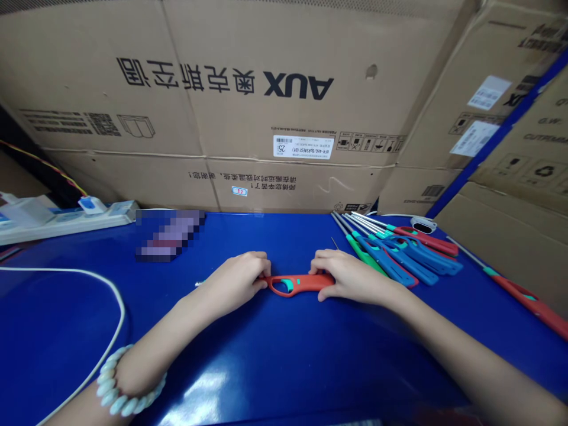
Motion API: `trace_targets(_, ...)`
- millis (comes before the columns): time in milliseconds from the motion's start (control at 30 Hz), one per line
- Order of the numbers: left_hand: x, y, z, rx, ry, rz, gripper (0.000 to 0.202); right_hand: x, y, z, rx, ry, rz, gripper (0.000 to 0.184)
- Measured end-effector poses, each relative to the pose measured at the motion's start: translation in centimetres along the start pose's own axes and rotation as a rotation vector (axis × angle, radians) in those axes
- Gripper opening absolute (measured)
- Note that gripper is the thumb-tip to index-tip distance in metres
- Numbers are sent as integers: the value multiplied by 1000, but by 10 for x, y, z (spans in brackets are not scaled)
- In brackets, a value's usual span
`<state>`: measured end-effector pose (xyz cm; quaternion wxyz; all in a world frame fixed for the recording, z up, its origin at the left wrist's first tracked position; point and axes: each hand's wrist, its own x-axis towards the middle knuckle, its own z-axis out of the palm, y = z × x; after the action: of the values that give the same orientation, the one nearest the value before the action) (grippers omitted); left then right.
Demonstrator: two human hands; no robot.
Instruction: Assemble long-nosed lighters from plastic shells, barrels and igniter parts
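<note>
A red gas lighter (310, 283) with a green trigger lies level between my two hands, just above or on the blue table. My left hand (242, 277) is closed around its front end, and a bit of metal tube shows left of the fingers. With thumb and fingers my right hand (341, 275) grips the rear of the handle. Just beyond my right hand lies a pile of lighters (399, 251) in blue, red and green with metal tubes. One more red lighter (528, 302) rests apart at the right.
Cardboard boxes (248, 130) stand behind the blue table (284, 361). At the left are a white power strip (119, 213), a white cable (110, 290) and a blurred-out purple item (177, 234). A small white device (423, 225) sits behind the pile.
</note>
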<state>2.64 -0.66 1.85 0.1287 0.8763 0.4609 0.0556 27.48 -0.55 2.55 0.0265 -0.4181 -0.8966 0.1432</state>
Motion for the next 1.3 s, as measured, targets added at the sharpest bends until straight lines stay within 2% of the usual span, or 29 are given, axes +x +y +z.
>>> trace_targets(233, -1, 4, -2, 61, -3, 33, 16, -1, -4, -1, 9, 3, 21, 27)
trace_targets(500, 3, 14, -4, 281, -63, 28, 16, 0, 0, 0, 158, -3, 3, 15)
trace_targets(667, 4, 21, -3, 383, -96, 37, 20, 1, -5, 1, 173, -30, 65, 18)
trace_targets(867, 0, 15, 1, 333, -39, 96, 20, -3, -7, 3, 244, -88, 105, 25)
trace_targets(1000, -3, 9, -2, 266, -23, 151, 17, -5, -5, 2, 233, -116, 43, 23)
trace_targets(1133, -3, 7, -8, 251, 8, 171, 8, -6, -6, 1, 262, -79, 0, 16)
trace_targets(1233, -4, 6, -13, 267, 23, 161, 5, -6, -11, -1, 323, -69, 44, 10)
trace_targets(1300, -4, 4, -14, 269, 37, 151, 4, -7, -14, -3, 283, -21, 64, 9)
